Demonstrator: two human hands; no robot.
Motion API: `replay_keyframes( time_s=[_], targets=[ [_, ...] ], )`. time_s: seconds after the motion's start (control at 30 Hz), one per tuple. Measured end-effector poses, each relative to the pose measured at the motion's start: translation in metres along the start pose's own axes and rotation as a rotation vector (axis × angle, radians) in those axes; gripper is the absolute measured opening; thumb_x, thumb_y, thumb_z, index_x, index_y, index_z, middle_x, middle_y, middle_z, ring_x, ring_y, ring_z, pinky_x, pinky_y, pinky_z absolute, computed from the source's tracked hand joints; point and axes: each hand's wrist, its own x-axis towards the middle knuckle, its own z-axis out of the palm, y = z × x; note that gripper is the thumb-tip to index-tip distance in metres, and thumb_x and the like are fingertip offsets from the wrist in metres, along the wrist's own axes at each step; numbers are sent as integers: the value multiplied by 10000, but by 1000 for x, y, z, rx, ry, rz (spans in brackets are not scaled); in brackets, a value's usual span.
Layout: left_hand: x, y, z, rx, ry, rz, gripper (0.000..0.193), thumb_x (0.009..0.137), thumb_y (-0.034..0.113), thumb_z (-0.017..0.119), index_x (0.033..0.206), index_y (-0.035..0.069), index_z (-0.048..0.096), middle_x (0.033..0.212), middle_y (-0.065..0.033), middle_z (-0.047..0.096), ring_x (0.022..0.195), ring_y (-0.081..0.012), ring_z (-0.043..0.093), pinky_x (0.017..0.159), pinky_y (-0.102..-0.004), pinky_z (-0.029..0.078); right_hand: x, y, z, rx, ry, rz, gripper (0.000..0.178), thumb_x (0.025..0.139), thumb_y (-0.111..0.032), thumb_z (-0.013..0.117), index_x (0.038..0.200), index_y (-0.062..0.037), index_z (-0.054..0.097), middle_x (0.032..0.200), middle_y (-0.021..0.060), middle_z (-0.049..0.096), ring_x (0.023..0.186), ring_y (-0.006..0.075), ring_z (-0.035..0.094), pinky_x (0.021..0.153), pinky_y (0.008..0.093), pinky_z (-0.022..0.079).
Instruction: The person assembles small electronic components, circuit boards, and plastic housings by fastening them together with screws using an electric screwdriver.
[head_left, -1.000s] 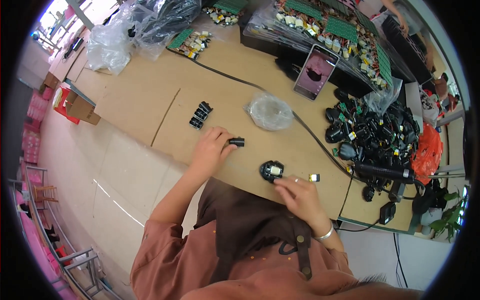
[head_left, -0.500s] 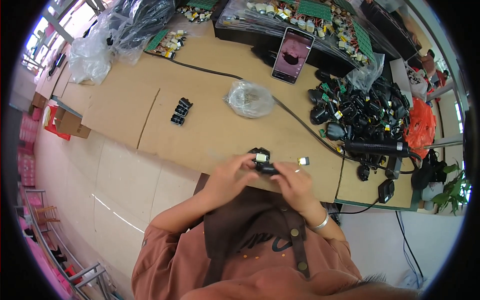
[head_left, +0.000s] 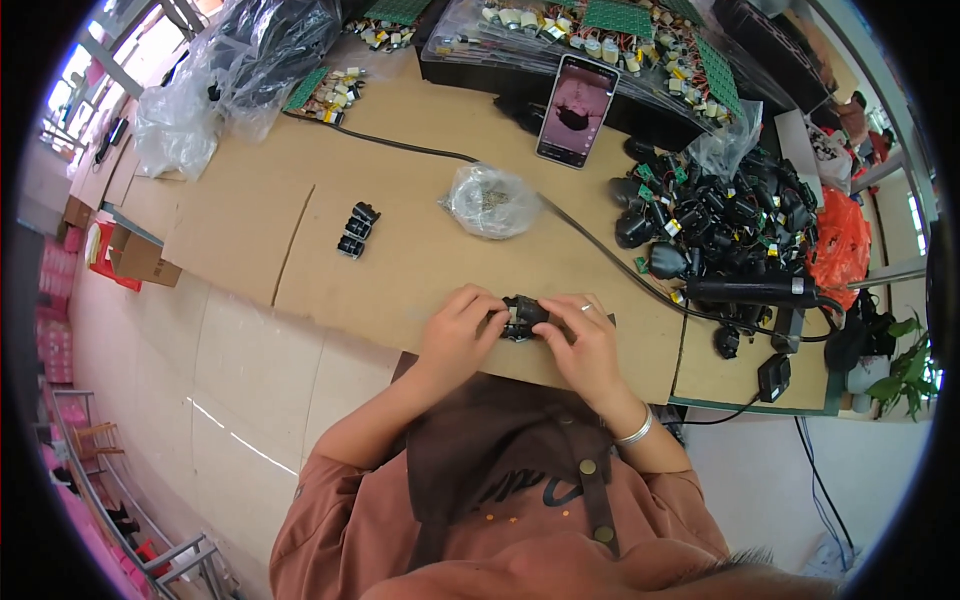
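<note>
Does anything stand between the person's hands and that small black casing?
Nothing visible: the left hand and right hand have fingertips at opposite sides of the black plastic casing. The clear plastic bag lies beyond them.

Left of the bag (head_left: 492,203), a hand could slide over bare board (head_left: 400,280) as far as the black blocks (head_left: 358,230), and pass again on their far side. Nearer than the bag lies a free strip, closed at its near end by the left hand (head_left: 460,330) and right hand (head_left: 587,345) around the housing (head_left: 520,317). Behind the bag, the cable (head_left: 395,144) crosses low, with the phone (head_left: 577,112) and tray (head_left: 445,68) beyond. Right of it, the cable slants nearer, then the heap (head_left: 735,220) and tool (head_left: 752,291) block the way.
</note>
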Motion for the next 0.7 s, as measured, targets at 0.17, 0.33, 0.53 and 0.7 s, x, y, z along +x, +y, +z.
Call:
replay_keyframes(
  time_s=[0.17,0.33,0.53,0.7],
  targets=[
    [-2,-4,1,-40,-19,-45,99,796,69,614,887,34,596,859,-95,560,773,-267,572,662,-344,469,4,6,-1,-33,8,-15,294,652,-12,715,937,-12,638,893,112,618,796,256,571,685,333,475],
    [-6,-7,-10,-119,28,-50,149,814,82,610,957,40,609,951,-104,582,840,-258,595,711,-330,490,5,8,-7,-48,9,7,280,641,-15,719,912,-12,647,892,110,624,814,257,578,709,332,475],
    [-11,-7,-9,-40,-71,16,194,779,96,660,964,49,625,1028,-91,586,877,-235,609,719,-313,511,7,10,-8,-96,0,-15,289,634,-31,727,912,-23,651,888,104,628,823,262,579,743,340,463],
    [-11,-11,-8,-13,-42,51,202,765,123,676,950,58,630,1024,-89,588,907,-243,598,747,-326,503,9,6,-6,-82,-34,-7,277,643,-52,726,910,-39,657,892,95,630,833,263,577,754,337,453]
  ],
)
